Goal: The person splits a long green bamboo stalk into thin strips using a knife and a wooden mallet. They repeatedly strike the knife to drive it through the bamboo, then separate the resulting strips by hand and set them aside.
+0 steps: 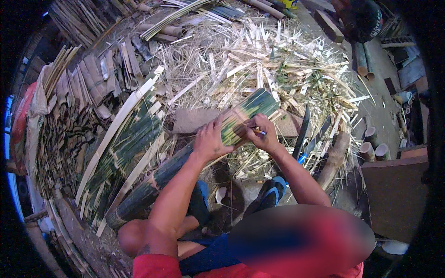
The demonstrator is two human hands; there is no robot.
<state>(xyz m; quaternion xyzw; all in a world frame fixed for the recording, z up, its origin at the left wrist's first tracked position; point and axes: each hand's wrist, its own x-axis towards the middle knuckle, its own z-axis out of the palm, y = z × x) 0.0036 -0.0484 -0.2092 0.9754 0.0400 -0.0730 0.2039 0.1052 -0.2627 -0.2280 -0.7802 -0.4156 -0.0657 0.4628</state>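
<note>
A thick green bamboo pole [167, 174] slants from the lower left up to the middle, its upper end marked with pale scraped patches. My left hand [212, 140] is closed over the pole just below those patches, thumb toward the right. In my right hand [264, 134] is a slim pencil or pen [258, 131], pinched between the fingers. Its tip is close to the bamboo's right side; I cannot tell whether it touches. Under the pole's upper part lies a flat wooden block [191, 121].
A heap of pale bamboo shavings [250, 55] spreads beyond the pole. Long split strips [118, 119] lie to the left, beside stacked bamboo pieces [81, 99]. Right of my hand rests a dark long blade [302, 132], near a short log [336, 155]. Cut bamboo tubes [366, 151] stand farther right.
</note>
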